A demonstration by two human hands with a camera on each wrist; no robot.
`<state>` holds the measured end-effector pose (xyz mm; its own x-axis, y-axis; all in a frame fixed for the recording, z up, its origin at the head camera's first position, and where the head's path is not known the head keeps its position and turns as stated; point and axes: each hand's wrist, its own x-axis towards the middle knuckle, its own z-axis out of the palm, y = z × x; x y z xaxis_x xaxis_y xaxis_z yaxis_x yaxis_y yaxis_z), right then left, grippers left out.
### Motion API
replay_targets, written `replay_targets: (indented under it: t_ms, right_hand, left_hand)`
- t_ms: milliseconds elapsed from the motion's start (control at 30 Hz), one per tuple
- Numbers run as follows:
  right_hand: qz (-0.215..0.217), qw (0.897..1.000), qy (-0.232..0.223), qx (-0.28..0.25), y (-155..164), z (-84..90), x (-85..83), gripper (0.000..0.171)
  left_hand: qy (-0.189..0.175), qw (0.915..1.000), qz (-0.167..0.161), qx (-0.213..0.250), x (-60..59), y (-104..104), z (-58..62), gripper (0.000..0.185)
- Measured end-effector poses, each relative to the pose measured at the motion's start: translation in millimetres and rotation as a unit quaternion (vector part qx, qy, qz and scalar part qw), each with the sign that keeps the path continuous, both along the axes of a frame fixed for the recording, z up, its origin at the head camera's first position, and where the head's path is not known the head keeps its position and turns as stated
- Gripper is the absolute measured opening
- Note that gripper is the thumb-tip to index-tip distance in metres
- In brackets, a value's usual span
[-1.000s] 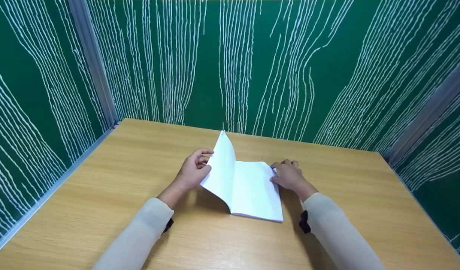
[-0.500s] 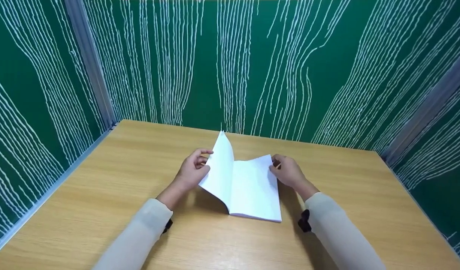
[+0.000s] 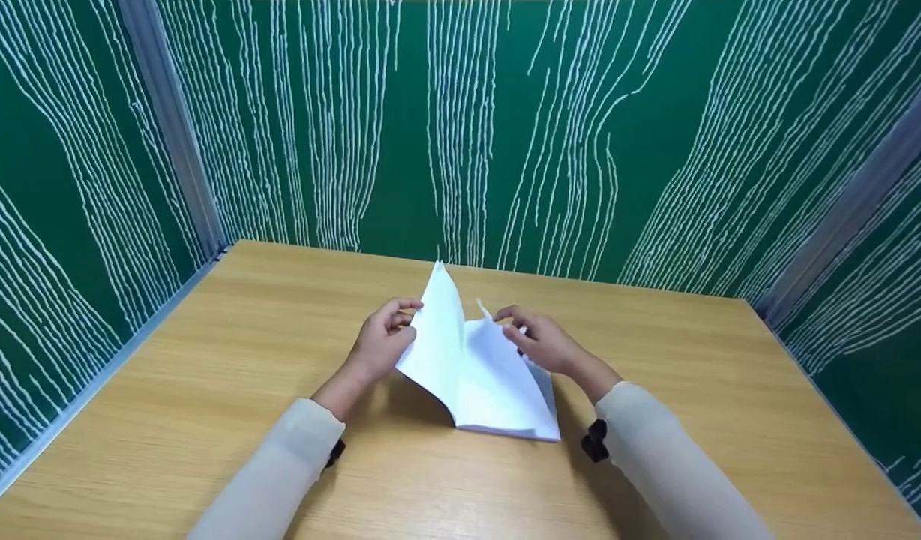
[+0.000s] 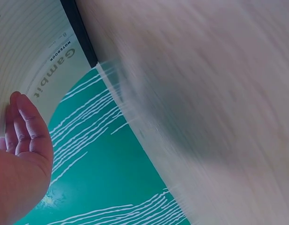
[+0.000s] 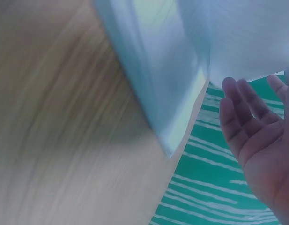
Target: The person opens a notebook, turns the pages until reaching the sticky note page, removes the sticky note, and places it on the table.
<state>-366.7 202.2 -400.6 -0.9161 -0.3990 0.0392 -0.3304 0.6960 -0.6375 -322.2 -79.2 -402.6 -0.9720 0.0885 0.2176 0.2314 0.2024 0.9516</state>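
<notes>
A notebook (image 3: 430, 341) with blank white pages stands partly open on the table. My left hand (image 3: 386, 337) grips its raised left side, thumb on the pages and fingers behind. In the left wrist view, the printed cover (image 4: 53, 61) reads "Gambit" and "Notebook", and the left fingers (image 4: 34, 126) lie against it. At the upper right corner, my right hand (image 3: 547, 341) pinches a page (image 3: 498, 382) that curves up off the right-hand stack. The right wrist view shows the right fingers (image 5: 245, 110) at the lower edge of the lifted sheet (image 5: 247, 42).
The notebook lies on a wooden table (image 3: 280, 300). Behind it and at both sides rise green walls (image 3: 400, 150) with wavy white lines, joined by grey corner posts (image 3: 179, 135).
My right hand has lifted the right page's top corner and moved it leftward, so the sheet now bends over the stack. The left hand keeps its hold on the raised side.
</notes>
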Motion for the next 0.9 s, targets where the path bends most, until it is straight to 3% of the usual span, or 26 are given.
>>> replay_targets:
  t_ms: [333,600,900]
  right_hand:
    - [0.058,0.995,0.061,0.052,-27.8,1.9,14.2,0.031]
    - [0.078,0.99,0.061,0.097,-45.9,2.0,24.8,0.041]
    - [0.088,0.99,0.056,0.092,-57.0,1.8,29.5,0.054]
  left_hand:
    - [0.012,0.9999,0.006,0.007,-2.0,1.8,-0.9,0.036]
    - [0.009,0.9999,0.005,0.013,-0.2,1.2,-0.3,0.036]
    - [0.015,0.9998,0.002,0.013,1.6,2.7,0.1,0.036]
